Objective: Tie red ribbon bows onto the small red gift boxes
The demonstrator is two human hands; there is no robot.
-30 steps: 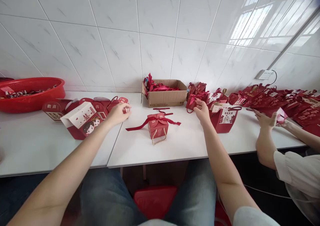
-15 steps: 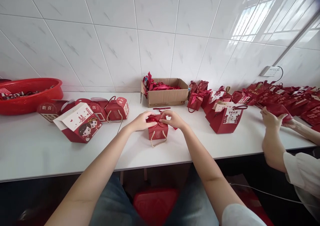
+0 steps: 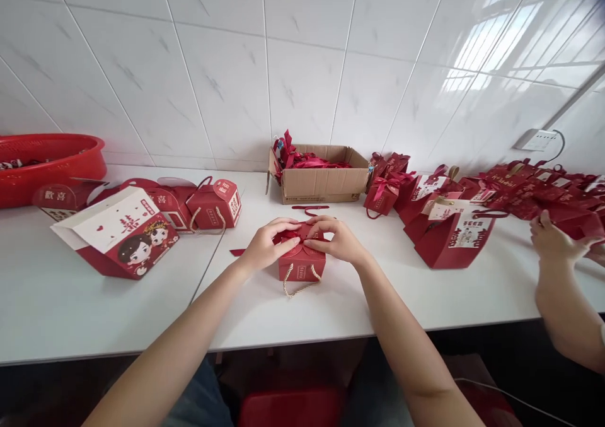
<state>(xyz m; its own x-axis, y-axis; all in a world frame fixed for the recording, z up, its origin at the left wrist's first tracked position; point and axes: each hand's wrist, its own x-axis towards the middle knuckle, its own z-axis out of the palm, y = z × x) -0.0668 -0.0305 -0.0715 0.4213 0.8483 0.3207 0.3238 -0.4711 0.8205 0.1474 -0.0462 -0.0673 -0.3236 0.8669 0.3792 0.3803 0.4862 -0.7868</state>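
A small red gift box with a cream rope handle stands upright on the white table before me. My left hand and my right hand are over its top, thumbs and fingers closed toward each other at the middle of the lid. Both pinch a dark red ribbon there, mostly hidden by the fingers. One loose ribbon end lies on the table left of the box. More ribbon rests just behind it.
A cardboard box of ribbons stands by the tiled wall. To the left are several gift boxes and a red plastic basin. Larger red boxes stand on the right, where another person's hand touches a box.
My view has tilted and moved closer. My hands remain at the lid, with fingers now lying further over it. A ribbon end now shows on the left. The other person's hand appears further right.
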